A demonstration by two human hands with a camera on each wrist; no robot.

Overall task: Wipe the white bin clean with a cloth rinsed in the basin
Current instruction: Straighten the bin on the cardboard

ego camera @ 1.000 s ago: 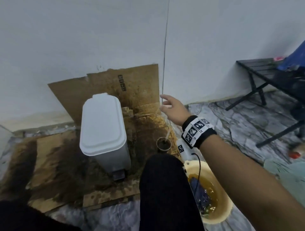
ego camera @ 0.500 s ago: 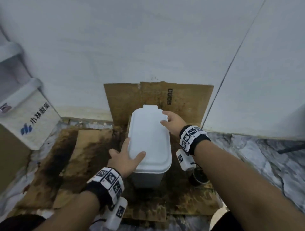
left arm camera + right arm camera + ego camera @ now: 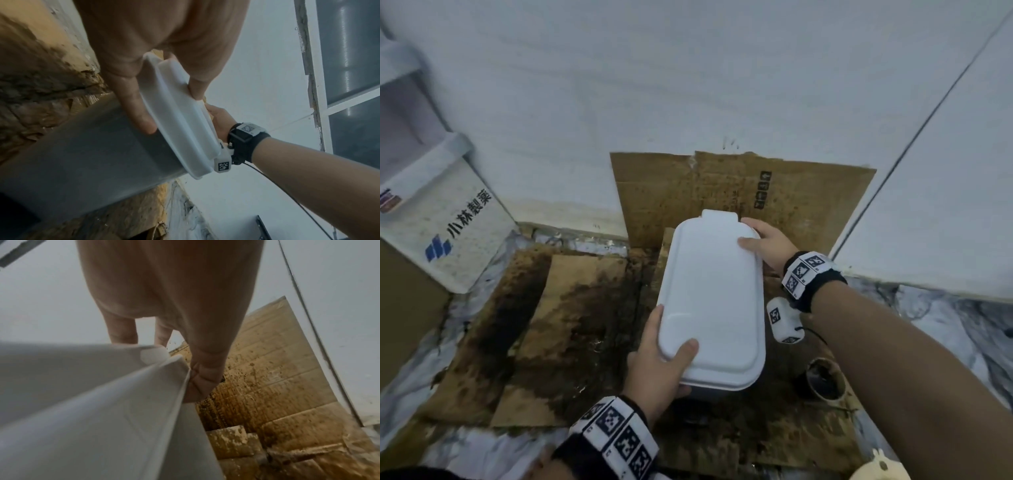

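Bin [image 3: 710,301], white-lidded with a grey body, stands on the stained cardboard [image 3: 571,329] laid over the floor, just before a second cardboard sheet [image 3: 808,195] propped against the wall [image 3: 688,85]; we record its lid as closed. Left of it, well apart, we note a white box [image 3: 445,226] with blue printed characters. Our left hand [image 3: 657,370] grasps the near left corner of the lid, thumb lying on top and fingers [image 3: 141,113] hooked under the rim against the grey body. Our right hand [image 3: 770,245] grasps the far right corner, thumb on the lid top and fingers [image 3: 205,374] curled round the edge. Both wrists carry black bands with patterned markers. To the right of the bin, near the right forearm, we observe a small dark-filled cup [image 3: 825,380] on the cardboard. At the lower right edge a sliver of a cream basin [image 3: 880,471] shows; its contents cannot be seen from here.
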